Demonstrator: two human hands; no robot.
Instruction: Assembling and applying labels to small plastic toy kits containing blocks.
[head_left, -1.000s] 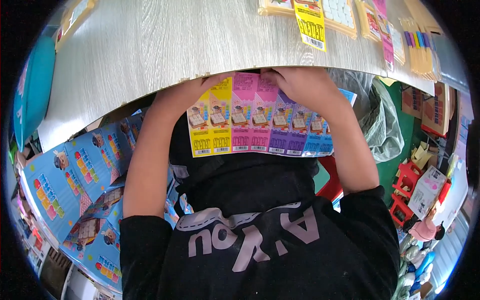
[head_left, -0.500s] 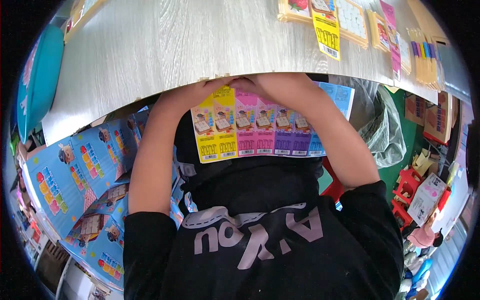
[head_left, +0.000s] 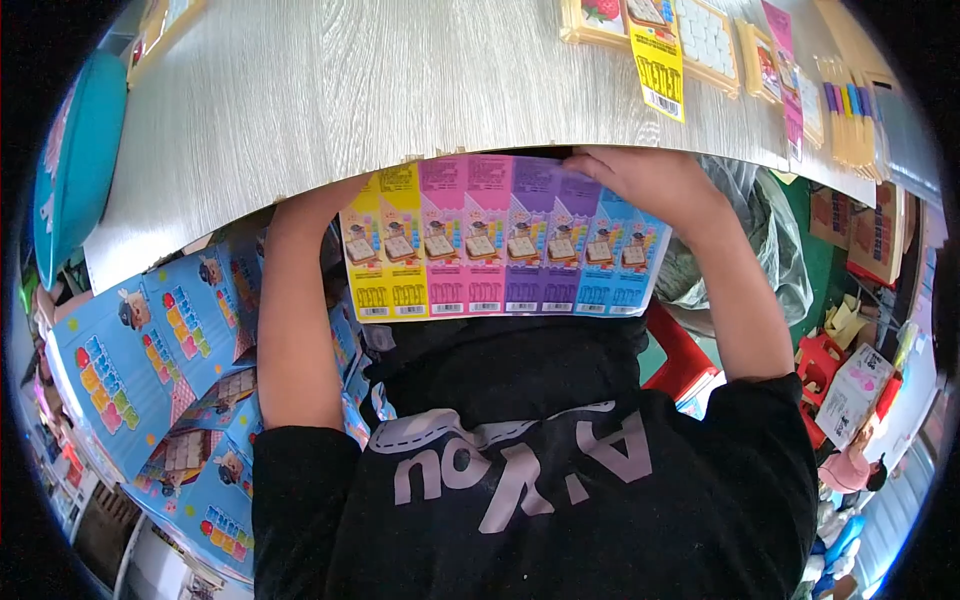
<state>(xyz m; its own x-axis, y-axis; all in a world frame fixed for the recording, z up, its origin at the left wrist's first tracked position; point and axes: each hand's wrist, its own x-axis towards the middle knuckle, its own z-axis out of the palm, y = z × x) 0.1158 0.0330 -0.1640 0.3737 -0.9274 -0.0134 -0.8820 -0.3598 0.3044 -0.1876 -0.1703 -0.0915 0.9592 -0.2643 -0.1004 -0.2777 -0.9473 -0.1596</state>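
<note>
At the far left, a teal plastic basin with a smooth curved wall sits beside the desk, whose pale top has a streaky wood grain. Nearer, also on the left, is blue printed cardboard with flat panels and creased folds.

The left hand comes next, at the left far corner of the printed sheet. Its fingers are hidden by the desk edge and the sheet, so I cannot tell how far they are open or whether they grip.

The sheet is in front of the person's body, on the near side of the desk edge, its long axis running left to right between the hands. It is thin, slightly glossy and rectangular, banded yellow, pink, purple and blue, and spreads to the right of the left hand. Behind its near edge is soft, wrinkled black cloth.

The right hand is at the far edge, over the right part; the sheet extends left and near from its fingers. They are bent close together there, but whether they pinch the sheet I cannot make out.

Farther right are a crumpled translucent bag and, on the desk, a bundle of slim tan sticks.
</note>
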